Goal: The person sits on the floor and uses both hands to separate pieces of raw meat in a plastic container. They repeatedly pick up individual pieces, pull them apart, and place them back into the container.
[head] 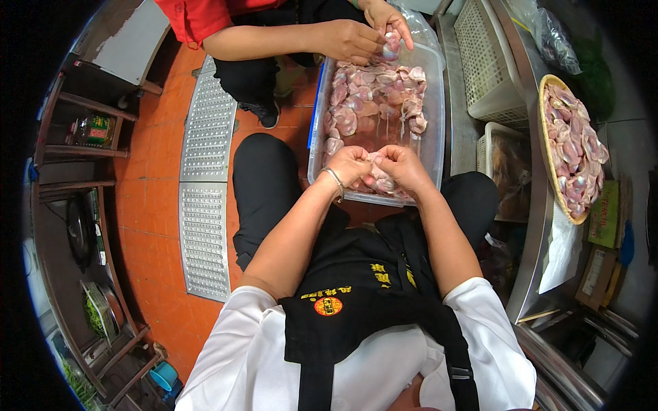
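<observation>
Both my hands hold one piece of raw gizzard [380, 174] over the near end of a clear plastic tub [443, 123]. My left hand [350, 165], with a bracelet at the wrist, pinches its left side. On the other side my right hand [403, 168] grips it between thumb and fingers. Many more raw gizzards [354, 97] lie in the tub, heaped toward its far end, with reddish liquid [378, 133] among them. Across the tub, a co-worker's hands [360, 41] hold another gizzard [391, 46].
To the right, a wicker tray [546, 138] heaped with gizzards rests on a steel counter [534, 246]. White plastic baskets [488, 61] stand beside the tub. A perforated metal drain cover [204, 226] crosses the orange tiled floor [149, 205]. Shelves [85, 153] line the left side.
</observation>
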Demonstrator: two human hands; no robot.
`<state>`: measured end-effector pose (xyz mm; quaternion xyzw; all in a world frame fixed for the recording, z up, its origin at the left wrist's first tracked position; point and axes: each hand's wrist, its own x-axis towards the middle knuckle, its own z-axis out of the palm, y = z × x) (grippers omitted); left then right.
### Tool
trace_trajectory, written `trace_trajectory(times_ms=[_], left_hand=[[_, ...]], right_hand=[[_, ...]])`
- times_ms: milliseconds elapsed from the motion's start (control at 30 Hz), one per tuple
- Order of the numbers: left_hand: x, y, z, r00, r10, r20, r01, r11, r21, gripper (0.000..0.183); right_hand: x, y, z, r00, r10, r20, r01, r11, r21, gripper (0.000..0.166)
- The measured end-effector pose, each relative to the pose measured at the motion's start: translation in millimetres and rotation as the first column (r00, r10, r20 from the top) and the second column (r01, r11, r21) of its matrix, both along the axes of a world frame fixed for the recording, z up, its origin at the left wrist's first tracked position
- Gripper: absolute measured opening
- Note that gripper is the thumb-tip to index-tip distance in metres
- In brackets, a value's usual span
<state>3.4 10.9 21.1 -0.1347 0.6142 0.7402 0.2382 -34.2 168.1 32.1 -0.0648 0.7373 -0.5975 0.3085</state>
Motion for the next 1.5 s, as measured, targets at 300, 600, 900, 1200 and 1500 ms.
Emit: trace_trajectory(times_ms=[300,600,900,1200,1500], left_hand=[[0,-4,16,0.998,-0.004,0.062,-0.006,0.989,0.150,0.008],[-9,-11,-3,0.992,0.059,-0.111,-0.084,0.969,-0.232,0.013],[-12,-23,4,0.972,-0.029,-0.235,-0.089,0.877,-0.473,0.022],[-14,-19,-5,0.983,0.066,-0.170,-0.127,0.916,-0.379,0.008],[-13,6,-9,0.954,0.125,-0.274,-0.053,0.965,0.257,0.053]], right_hand=[[-3,1,14,0.998,0.033,0.045,-0.035,0.999,0.034,0.010],[-23,11,-7,0.942,-0.034,0.334,0.079,0.989,-0.122,0.009],[-95,7,-74,0.969,-0.132,-0.211,0.233,0.777,0.584,0.019],[-84,-2,-81,0.961,0.186,-0.206,-0.020,0.787,0.616,0.018],[-43,8,17,0.914,0.166,0.370,-0.112,0.980,-0.163,0.021]])
